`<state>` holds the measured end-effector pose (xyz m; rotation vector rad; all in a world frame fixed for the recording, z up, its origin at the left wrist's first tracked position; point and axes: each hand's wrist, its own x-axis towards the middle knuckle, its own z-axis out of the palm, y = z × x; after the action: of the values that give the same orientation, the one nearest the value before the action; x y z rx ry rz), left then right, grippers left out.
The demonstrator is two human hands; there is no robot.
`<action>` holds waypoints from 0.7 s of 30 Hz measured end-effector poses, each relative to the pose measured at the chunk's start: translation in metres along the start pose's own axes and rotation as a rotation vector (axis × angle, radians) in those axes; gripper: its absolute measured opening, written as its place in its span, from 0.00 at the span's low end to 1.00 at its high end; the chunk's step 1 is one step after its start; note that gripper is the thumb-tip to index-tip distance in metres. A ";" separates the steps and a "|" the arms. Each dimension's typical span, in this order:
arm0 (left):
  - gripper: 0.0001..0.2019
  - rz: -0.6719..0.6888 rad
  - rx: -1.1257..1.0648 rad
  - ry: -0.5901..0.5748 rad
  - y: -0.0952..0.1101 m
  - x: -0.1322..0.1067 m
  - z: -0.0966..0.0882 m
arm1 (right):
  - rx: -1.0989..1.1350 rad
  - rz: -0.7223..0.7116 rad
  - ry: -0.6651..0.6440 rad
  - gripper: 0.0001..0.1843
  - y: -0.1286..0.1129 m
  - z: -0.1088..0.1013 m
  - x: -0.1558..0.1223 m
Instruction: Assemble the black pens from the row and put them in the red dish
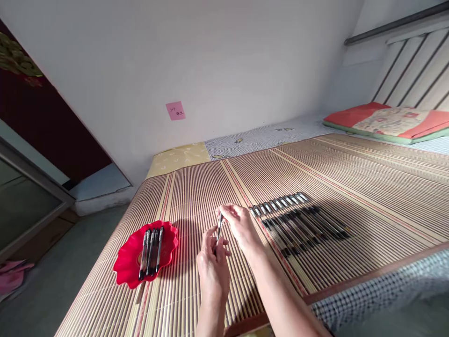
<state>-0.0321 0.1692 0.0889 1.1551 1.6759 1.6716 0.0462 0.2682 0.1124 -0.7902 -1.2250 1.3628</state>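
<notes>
Both of my hands hold one black pen (219, 228) upright over the bamboo mat (368, 187). My left hand (212, 262) pinches its lower end, and my right hand (239, 223) pinches its top. A row of several black pens (298, 217) lies side by side on the mat just right of my right hand. To the left, a red scalloped plate (128, 267) holds several more pens (151, 250).
The mat covers a bed that runs along a white wall with a pink sticky note (175, 111). A red and patterned pillow (389, 121) lies at the far right by the headboard. Grey floor and a door frame (31, 192) are at the left.
</notes>
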 end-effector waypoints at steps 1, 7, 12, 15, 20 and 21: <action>0.14 -0.012 -0.022 -0.003 -0.001 0.001 0.000 | -0.016 0.005 0.010 0.22 0.004 0.002 0.001; 0.18 -0.069 -0.282 -0.077 -0.008 0.011 -0.007 | -0.579 -0.053 0.106 0.13 0.014 -0.032 0.009; 0.22 -0.107 -0.338 -0.143 -0.011 0.014 -0.009 | -1.051 0.045 0.218 0.13 0.015 -0.067 0.014; 0.21 -0.114 -0.352 -0.152 -0.009 0.012 -0.007 | -1.101 0.093 0.208 0.08 0.018 -0.070 0.013; 0.23 -0.111 -0.325 -0.164 -0.007 0.013 -0.009 | -1.083 0.092 0.158 0.10 0.022 -0.067 0.015; 0.24 -0.110 -0.319 -0.169 -0.008 0.014 -0.010 | -1.060 0.073 0.155 0.12 0.021 -0.069 0.016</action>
<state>-0.0491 0.1759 0.0854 0.9996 1.2906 1.6492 0.1017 0.3025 0.0780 -1.6330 -1.7941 0.5979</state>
